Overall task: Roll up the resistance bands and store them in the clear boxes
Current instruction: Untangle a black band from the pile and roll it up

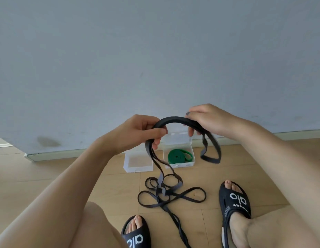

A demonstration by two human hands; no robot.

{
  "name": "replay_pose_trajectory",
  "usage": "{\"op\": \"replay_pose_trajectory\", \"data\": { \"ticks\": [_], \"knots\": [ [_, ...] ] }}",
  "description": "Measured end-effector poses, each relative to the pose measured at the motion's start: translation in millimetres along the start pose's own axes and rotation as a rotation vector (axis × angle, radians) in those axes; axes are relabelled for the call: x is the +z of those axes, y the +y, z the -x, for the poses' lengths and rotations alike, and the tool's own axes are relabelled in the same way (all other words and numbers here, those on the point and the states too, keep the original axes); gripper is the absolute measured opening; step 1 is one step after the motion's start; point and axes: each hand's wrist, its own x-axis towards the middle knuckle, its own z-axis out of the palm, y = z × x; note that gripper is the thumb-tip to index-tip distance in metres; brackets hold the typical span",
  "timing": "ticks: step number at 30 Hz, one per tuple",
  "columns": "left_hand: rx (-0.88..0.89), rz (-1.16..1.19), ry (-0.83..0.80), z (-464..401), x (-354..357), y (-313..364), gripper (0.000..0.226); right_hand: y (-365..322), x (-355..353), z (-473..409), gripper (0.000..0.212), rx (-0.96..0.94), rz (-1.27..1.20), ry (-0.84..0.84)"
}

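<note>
A black resistance band (171,119) arches between my two hands above the floor. My left hand (137,133) grips its left part, and strands hang from there down to a tangle of loops (166,192) on the wood floor. My right hand (207,120) holds the band's right part, where a short loop (210,154) dangles. Below the hands stand two clear boxes: the left one (137,168) holds nothing, the right one (192,162) holds a rolled green band (179,156) and has its lid up.
A grey wall (155,59) with a pale skirting board rises just behind the boxes. My feet in black slides (234,201) stand on the wood floor either side of the trailing black band. My bare knee fills the lower left.
</note>
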Motion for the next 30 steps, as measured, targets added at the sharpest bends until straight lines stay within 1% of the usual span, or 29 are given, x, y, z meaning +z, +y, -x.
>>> {"op": "replay_pose_trajectory", "data": {
  "ticks": [3, 5, 6, 8, 10, 11, 14, 16, 18, 21, 25, 28, 30],
  "knots": [
    [0.008, -0.035, -0.027, -2.7, 8.4, 6.3, 0.013, -6.5, 8.3, -1.1, 0.045, -0.018, -0.215, -0.070],
    [0.001, -0.074, -0.049, -4.9, 14.6, 8.1, 0.011, -12.1, 16.1, -2.6, 0.050, -0.061, -0.220, -0.061],
    [-0.002, -0.091, -0.051, -5.8, 16.8, 8.8, 0.009, -14.1, 20.4, -2.5, 0.048, -0.081, -0.169, -0.047],
    [-0.012, -0.109, -0.038, -6.8, 17.6, 10.3, 0.007, -16.1, 25.9, -2.0, 0.035, -0.104, -0.104, -0.008],
    [-0.029, -0.113, -0.022, -6.6, 14.9, 10.9, 0.013, -17.6, 24.8, -2.0, 0.020, -0.130, -0.151, 0.036],
    [-0.041, -0.118, -0.019, -6.0, 12.9, 10.2, 0.017, -19.0, 22.5, -2.1, 0.015, -0.143, -0.197, 0.063],
    [-0.073, -0.230, -0.053, -3.2, 7.9, 5.3, 0.024, -19.0, 13.2, -2.9, 0.012, -0.151, -0.329, 0.180],
    [-0.108, -0.306, -0.085, -1.7, 5.2, -0.5, 0.019, -14.1, 6.6, -3.6, 0.015, -0.130, -0.360, 0.278],
    [-0.137, -0.366, -0.094, -0.6, 1.9, -5.8, 0.014, -9.3, 0.9, -3.1, 0.016, -0.094, -0.361, 0.333],
    [-0.178, -0.472, -0.087, -1.2, 0.1, -8.6, 0.011, -5.4, 0.5, -3.4, 0.017, -0.076, -0.357, 0.335],
    [-0.236, -0.611, -0.056, -2.5, -0.6, -14.0, 0.011, -7.7, 5.1, -5.1, 0.017, -0.072, -0.285, 0.352],
    [-0.219, -0.613, -0.001, -2.8, -2.0, -14.4, 0.009, -7.4, -0.7, -3.1, 0.015, -0.054, -0.297, 0.388],
    [-0.171, -0.574, 0.059, -1.2, -2.8, -11.5, 0.014, -4.6, -6.0, -0.3, 0.015, -0.031, -0.238, 0.379]
  ]
}}
